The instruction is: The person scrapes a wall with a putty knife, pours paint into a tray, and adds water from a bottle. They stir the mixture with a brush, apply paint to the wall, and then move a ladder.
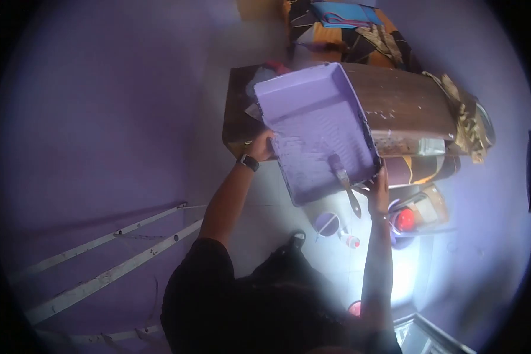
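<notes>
A paint tray [312,130] coated in lilac paint is held up in front of me, slightly tilted. My left hand [262,146] is closed round its left edge, with a dark watch on that wrist. At the lower right corner, my right hand [379,192] grips the tray, its fingers partly hidden under the rim. A paintbrush [344,180] lies in the tray with lilac bristles; its wooden handle sticks out over the near edge, beside my right hand.
Behind the tray stands a brown wooden cabinet [401,97] with crumpled brown paper [466,121]. A ladder [118,259] leans at the left. On the floor are a paint bucket [327,225], a plastic bottle [351,241] and a red round object [405,220].
</notes>
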A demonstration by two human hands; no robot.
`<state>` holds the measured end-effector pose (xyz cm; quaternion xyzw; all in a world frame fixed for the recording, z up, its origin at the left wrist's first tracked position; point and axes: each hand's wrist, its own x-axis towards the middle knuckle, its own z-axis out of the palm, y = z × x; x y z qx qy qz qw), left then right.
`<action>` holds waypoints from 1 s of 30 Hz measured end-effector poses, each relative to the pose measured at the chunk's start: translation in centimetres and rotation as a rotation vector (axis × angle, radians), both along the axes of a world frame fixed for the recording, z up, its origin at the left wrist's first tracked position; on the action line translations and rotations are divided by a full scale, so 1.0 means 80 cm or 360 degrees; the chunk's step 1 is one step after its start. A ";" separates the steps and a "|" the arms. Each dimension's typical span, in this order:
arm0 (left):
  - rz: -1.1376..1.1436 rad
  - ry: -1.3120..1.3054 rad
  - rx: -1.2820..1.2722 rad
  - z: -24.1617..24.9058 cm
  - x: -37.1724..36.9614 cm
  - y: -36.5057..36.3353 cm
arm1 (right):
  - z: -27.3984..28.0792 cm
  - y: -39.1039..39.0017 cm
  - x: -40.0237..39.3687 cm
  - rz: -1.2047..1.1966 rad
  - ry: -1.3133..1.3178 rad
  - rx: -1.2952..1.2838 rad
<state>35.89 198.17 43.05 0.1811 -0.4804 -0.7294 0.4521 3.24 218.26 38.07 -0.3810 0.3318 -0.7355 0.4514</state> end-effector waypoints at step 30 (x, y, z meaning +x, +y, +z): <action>0.1782 -0.0231 -0.0208 0.157 0.019 0.494 | 0.126 0.141 -0.080 0.0035 0.0064 0.0481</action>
